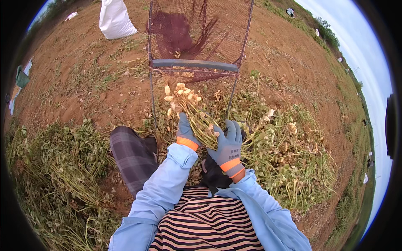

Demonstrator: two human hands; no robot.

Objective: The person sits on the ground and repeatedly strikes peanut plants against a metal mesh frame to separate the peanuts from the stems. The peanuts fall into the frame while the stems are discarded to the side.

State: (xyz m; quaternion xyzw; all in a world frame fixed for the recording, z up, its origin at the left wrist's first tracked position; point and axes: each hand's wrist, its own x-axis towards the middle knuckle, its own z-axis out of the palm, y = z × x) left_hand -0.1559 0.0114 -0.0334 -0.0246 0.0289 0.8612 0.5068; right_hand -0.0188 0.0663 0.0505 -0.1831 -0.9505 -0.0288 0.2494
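A bunch of pulled peanut plants (201, 120) lies across both gloved hands, its roots and pale pods pointing away from me. My left hand (186, 128), in a grey glove with an orange cuff, grips the stems just below the pods. Lower on the same stems is my right hand (228, 142), its thumb and fingers around them; the undersides of the fingers are hidden. The cluster of peanut pods (185, 92) hangs just in front of a grey bar (194, 65) fixed across a frame with dark red netting (229, 37). A few loose pods lie in and below the net.
Heaped peanut plants (285, 157) lie at my right, with another heap (59, 175) at my left. A white woven sack (115, 20) stands on the bare soil (78, 62) beyond the frame. At far right, a person (290, 12) is bent low in the field.
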